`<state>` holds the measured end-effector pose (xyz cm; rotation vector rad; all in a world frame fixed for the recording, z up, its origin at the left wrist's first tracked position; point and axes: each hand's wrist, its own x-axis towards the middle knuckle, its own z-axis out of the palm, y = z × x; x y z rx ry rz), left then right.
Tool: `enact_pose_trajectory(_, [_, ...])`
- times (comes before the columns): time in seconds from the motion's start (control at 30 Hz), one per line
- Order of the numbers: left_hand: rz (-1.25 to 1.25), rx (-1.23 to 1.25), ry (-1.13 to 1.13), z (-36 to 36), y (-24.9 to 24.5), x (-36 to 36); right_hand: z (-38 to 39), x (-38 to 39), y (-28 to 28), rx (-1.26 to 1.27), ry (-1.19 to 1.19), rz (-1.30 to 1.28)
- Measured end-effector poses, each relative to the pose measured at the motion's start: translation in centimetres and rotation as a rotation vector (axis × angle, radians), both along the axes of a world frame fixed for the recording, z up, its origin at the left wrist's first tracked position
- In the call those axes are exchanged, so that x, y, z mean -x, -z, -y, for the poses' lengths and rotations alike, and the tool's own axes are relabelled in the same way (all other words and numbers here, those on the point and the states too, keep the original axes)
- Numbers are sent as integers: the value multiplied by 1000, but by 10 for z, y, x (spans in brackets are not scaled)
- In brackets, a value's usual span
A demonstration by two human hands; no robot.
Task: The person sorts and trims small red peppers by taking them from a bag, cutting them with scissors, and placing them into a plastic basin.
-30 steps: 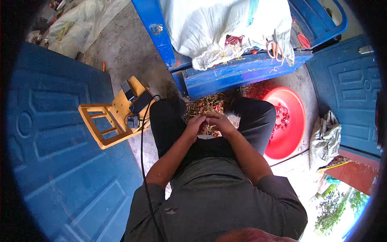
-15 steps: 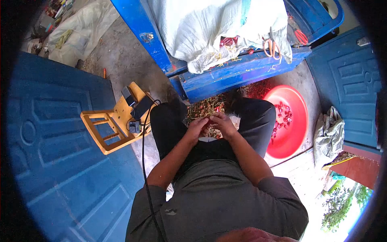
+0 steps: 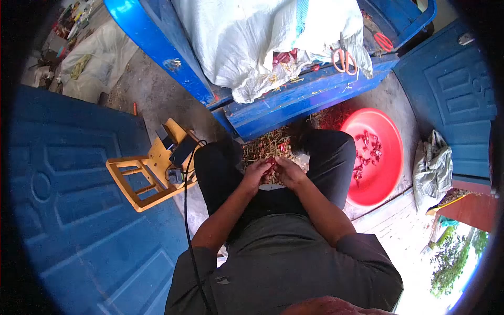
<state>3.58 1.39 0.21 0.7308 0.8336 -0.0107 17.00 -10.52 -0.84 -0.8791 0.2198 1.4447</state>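
Between my knees, my left hand (image 3: 255, 174) and my right hand (image 3: 290, 172) nearly meet at the fingertips. Both are closed on a small dark red piece, which looks like a dried chili (image 3: 271, 161); its shape is partly covered by the fingers. Under and beyond the hands lies a heap of thin stems (image 3: 262, 146) with bits of red among them. To the right of my right knee stands a red basin (image 3: 389, 176), with several red chilies (image 3: 374, 149) scattered inside.
Ahead is a blue cart (image 3: 315, 97) bearing a white woven sack (image 3: 236, 47), orange-handled scissors (image 3: 344, 61) and red-handled scissors (image 3: 383, 42). A wooden chair (image 3: 139, 181) with small devices is at left; a black cable (image 3: 186, 210) runs to me. Blue doors (image 3: 79, 184) flank both sides.
My hands have drawn slightly apart and turned, and red now shows between the fingertips. The view has shifted a little, moving the cart leftward in the picture.
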Motion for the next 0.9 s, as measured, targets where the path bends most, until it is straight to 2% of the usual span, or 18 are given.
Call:
enact_pose_trajectory(0.1, [-56,-6,0,4,-2,1,3,5,19,46,17,-67])
enact_pose_trajectory(0.27, [-84,19,-78,4,3,2,-2,12,-1,153,-33,-66])
enact_pose_trajectory(0.33, [-90,16,-135,4,6,3,-7,16,-7,304,-58,134])
enact_pose_trajectory(0.37, [-95,16,-136,3,8,2,-8,16,-1,304,-60,129])
enact_pose_trajectory(0.43, [-25,48,-82,0,12,2,-11,16,13,358,-60,554])
enact_pose_trajectory(0.47, [-29,49,-83,-1,1,-3,-12,14,13,296,32,377])
enact_pose_trajectory(0.5, [-52,49,-90,-1,-9,-8,-13,13,13,298,31,372])
enact_pose_trajectory(0.57, [-78,52,-97,1,-11,-18,-19,7,-3,312,161,182])
enact_pose_trajectory(0.63, [7,59,-138,5,3,-23,-19,-1,4,341,163,137])
enact_pose_trajectory(0.73, [36,61,-161,11,13,-31,-13,-8,34,258,231,-20])
enact_pose_trajectory(0.83, [-38,78,-145,14,8,-40,-15,-14,33,254,324,-126])
enact_pose_trajectory(0.9, [-23,70,-114,14,16,-42,-12,-20,21,259,305,-168])
